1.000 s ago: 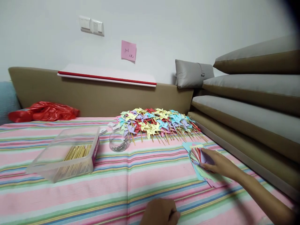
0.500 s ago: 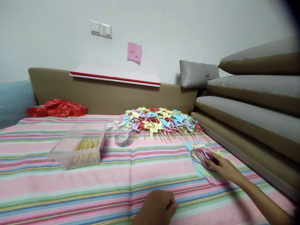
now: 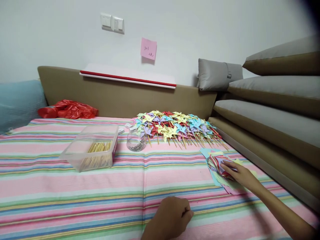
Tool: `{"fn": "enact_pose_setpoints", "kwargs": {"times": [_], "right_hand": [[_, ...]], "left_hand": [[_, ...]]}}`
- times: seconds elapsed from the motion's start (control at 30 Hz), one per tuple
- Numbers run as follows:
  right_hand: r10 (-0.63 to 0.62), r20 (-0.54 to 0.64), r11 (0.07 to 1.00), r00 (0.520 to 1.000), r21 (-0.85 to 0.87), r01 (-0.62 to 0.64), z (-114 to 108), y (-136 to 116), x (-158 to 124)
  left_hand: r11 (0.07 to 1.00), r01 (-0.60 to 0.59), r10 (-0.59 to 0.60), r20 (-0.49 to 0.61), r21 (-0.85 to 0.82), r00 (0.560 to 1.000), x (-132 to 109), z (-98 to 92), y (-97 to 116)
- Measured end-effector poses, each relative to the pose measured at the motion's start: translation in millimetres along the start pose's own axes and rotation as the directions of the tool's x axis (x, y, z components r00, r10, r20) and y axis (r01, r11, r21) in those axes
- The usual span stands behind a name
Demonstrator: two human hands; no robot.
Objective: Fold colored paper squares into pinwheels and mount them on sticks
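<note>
My left hand (image 3: 172, 216) is closed in a loose fist, low in the middle of the view, above the striped cloth (image 3: 120, 186). Thumb and forefinger press together; anything inside is hidden. At the right, my right hand (image 3: 241, 173) pinches at the top of a pile of cut paper pieces (image 3: 214, 162), red, white and purple, its fingertips on the upper sheet. Beneath the pile lie loose pastel paper sheets (image 3: 212, 173). Farther back rests a heap of paper pinwheels (image 3: 170, 128) on thin sticks.
A clear plastic box (image 3: 75, 156) with wooden sticks stands at the left. Near it sits a round clear tub (image 3: 136, 141) holding small metal pieces. A red plastic bag (image 3: 72, 109) lies at the back left. Stacked cushions (image 3: 275, 116) border the right side.
The view has shifted, so everything stands slightly farther right and higher. Both hands keep nearly the same place, the right one still at the paper pile.
</note>
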State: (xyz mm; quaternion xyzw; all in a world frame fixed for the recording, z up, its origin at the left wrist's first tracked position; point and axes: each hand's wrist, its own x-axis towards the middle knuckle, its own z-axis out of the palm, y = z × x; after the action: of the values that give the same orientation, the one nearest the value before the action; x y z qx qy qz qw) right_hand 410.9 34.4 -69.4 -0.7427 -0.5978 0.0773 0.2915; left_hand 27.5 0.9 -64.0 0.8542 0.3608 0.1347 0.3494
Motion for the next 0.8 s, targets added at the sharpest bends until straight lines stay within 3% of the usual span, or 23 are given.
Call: {"fn": "enact_pose_setpoints", "kwargs": {"times": [0.3,0.6,0.8], "right_hand": [[-0.033,-0.162,0.999,0.986,-0.002,0.033,31.0,18.1,2.7],[0.153,-0.262,0.98,0.953,0.162,-0.113,19.9,21.0,0.5],[0.125,-0.223,0.986,0.967,0.141,-0.094,18.0,14.9,5.2]], "left_hand": [[1.0,-0.003,0.003,-0.007,-0.006,1.0,-0.7,-0.3,0.8],[0.999,-0.014,0.015,-0.007,0.037,1.0,1.9,0.5,-1.4],[0.998,-0.017,0.017,-0.004,0.063,1.0,2.0,0.5,-0.6]]}}
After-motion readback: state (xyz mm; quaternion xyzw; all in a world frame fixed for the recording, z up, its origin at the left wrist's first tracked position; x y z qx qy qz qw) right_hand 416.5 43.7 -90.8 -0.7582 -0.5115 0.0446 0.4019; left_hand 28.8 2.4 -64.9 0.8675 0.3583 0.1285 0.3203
